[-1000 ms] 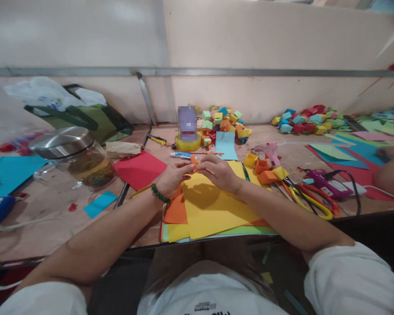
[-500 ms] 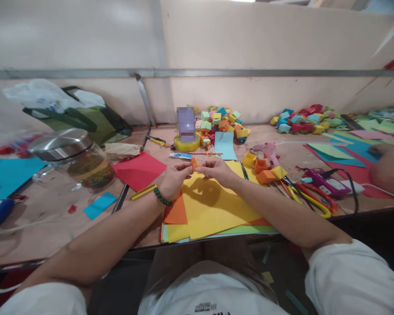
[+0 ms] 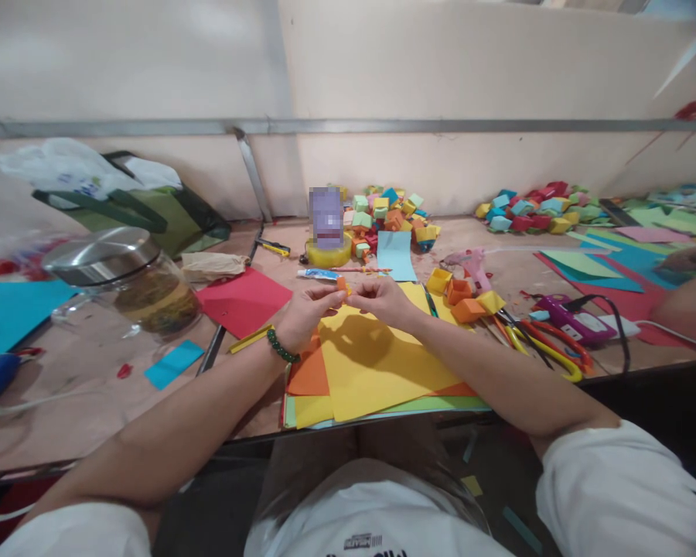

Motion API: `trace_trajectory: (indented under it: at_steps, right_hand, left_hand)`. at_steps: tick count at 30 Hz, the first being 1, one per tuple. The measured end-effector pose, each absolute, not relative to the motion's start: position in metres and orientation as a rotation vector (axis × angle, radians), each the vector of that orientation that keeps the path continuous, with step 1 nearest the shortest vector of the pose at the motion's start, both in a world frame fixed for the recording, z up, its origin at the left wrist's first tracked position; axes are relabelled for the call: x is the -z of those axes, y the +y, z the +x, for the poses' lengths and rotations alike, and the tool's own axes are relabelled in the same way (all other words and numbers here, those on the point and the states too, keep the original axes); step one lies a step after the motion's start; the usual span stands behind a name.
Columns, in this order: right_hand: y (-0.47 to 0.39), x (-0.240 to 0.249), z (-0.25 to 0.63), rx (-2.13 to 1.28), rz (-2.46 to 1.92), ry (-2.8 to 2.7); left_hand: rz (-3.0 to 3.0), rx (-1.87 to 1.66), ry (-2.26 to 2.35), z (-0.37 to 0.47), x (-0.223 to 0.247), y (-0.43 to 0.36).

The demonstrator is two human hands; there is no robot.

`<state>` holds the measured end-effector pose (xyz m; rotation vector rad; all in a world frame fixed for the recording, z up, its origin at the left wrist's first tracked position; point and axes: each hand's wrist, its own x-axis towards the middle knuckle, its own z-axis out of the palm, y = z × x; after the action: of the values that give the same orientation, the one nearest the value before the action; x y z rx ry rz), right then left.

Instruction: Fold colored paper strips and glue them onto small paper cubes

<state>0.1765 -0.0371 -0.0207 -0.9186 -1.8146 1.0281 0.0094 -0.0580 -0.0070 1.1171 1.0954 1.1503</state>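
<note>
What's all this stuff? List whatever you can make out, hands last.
Paper piece: one, orange, centre
Paper stack: one, mostly yellow, front
Cube heaps: two, multicoloured, back
Loose boxes: four, yellow and orange, right
Glue gun: one, pink, right
Scissors: count unclear, yellow handle, right
Power strip: one, purple, right
Jar: one, clear, left
Bag: one, green, back left
Tape roll: one, yellow, back
Tube: one, white and blue, centre
Cutter: one, yellow and black, back
Other papers: several, mixed colours, both sides
Co-worker's arm: one, right edge
Left hand: one, bare, centre
Right hand: one, bare, centre
</note>
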Motion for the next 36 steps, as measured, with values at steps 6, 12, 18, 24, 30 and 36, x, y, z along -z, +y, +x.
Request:
trace_trajectory:
  at_steps: [6,12,18,24,30,36]
  right_hand:
    - [-0.039,0.025,0.175,-0.686,-0.766,-1.882]
    - [-0.035,0.033,0.179,-0.456,-0.637,-1.960]
    - [-0.035,0.028,0.183,-0.104,-0.463,-2.080]
    - [-0.035,0.029,0.182,-0.146,-0.496,-2.095]
    - [-0.036,0.028,0.176,-0.465,-0.738,-1.974]
    - [-0.043,0.020,0.168,-1.053,-0.906,-1.647]
  left_hand:
    - [1.020,-1.174,1.010,0.008,0.005,-0.057]
    - [1.047,-1.163,0.991,0.007,0.008,-0.055]
    - [1.065,-1.119,0.995,0.009,0.005,-0.060]
    - [0.999,-1.154,1.043,0.011,0.005,-0.063]
    - [0.976,-1.241,1.020,0.015,0.010,-0.061]
    - [1.034,-1.295,1.035,0.018,0.011,-0.063]
